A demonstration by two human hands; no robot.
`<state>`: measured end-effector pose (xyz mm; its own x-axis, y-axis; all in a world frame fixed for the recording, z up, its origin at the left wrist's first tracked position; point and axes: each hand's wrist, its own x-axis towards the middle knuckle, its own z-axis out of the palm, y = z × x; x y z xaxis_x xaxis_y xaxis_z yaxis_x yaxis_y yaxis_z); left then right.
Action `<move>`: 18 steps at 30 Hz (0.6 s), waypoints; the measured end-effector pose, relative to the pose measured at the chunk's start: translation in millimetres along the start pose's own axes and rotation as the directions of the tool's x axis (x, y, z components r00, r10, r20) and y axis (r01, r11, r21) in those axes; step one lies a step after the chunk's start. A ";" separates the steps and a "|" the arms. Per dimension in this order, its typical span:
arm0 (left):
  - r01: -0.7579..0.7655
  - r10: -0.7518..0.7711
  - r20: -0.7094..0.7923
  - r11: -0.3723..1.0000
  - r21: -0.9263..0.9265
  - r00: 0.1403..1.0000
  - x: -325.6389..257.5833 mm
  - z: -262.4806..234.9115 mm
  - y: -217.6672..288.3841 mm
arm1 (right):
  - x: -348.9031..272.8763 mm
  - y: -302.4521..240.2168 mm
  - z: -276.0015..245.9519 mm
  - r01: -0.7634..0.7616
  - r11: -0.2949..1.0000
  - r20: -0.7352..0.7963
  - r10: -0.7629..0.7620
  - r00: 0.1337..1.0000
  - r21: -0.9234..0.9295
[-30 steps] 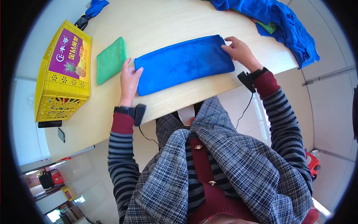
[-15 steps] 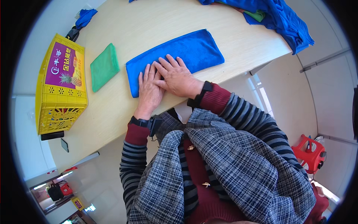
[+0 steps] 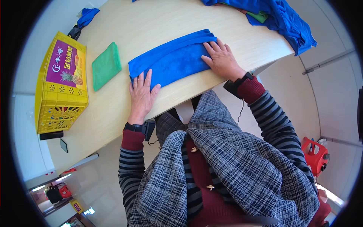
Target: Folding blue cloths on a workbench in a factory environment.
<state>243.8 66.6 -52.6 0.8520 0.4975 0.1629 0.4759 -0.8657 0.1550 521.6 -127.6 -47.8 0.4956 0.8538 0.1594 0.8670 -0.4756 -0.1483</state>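
Since half a second ago, we note both hands have slid apart from the middle of the blue folded towel [image 3: 172,58] to its two ends. Left hand [image 3: 141,94] now lies flat and open, fingers spread, fingertips on the towel's left end, palm on the table [image 3: 159,19]. Right hand [image 3: 221,60] lies flat and open too, pressing the towel's right end, gripping nothing. We see the towel stretched as a long strip on the light wooden table, near the front edge, between the two hands.

Count: one blue towel under the hands; one green folded cloth [image 3: 106,66] just left of it, apart from it; one yellow plastic crate [image 3: 62,85] at the far left with a purple printed panel on top; one heap of blue cloth [image 3: 272,15] at the upper right, with a bit of green showing in it; one small blue bundle [image 3: 87,17] at the upper left.

Hard to make out: the heap is cut off by the top edge, so we cannot count its pieces. A dark band sits on each wrist. A red object [image 3: 314,155] at lower right is partly hidden behind the sleeve.
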 end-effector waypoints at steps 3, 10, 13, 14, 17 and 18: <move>0.032 -0.033 0.005 0.999 0.040 0.999 -17.2 -4.5 4.0 | -6.6 -8.7 -5.1 0.030 0.999 0.026 -0.030 0.999 0.017; 0.047 -0.046 -0.024 0.999 0.016 0.999 -81.5 -28.3 23.0 | -48.0 -36.2 -19.4 0.157 0.984 -0.010 -0.157 0.988 0.086; 0.055 -0.050 -0.057 0.994 0.095 0.997 -97.8 -40.4 31.2 | -63.2 -49.4 -33.5 0.186 0.981 0.014 -0.186 0.983 -0.060; 0.047 -0.039 -0.071 0.991 0.129 0.997 -100.7 -44.0 32.7 | -59.8 -52.7 -39.0 0.194 0.979 0.015 -0.194 0.981 -0.057; 0.108 -0.105 -0.065 0.993 0.044 0.992 -84.3 -56.5 29.8 | -41.7 -65.3 -61.2 0.235 0.969 0.177 -0.245 0.953 0.075; 0.128 -0.127 -0.063 0.992 0.000 0.990 -74.2 -57.8 27.6 | -35.8 -62.8 -57.4 0.233 0.970 0.173 -0.242 0.955 0.070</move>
<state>181.1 9.0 -4.1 0.7690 0.6062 0.2028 0.5808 -0.7951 0.1745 452.3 -140.5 11.9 0.2548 0.9668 0.0194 0.9529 -0.2477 -0.1751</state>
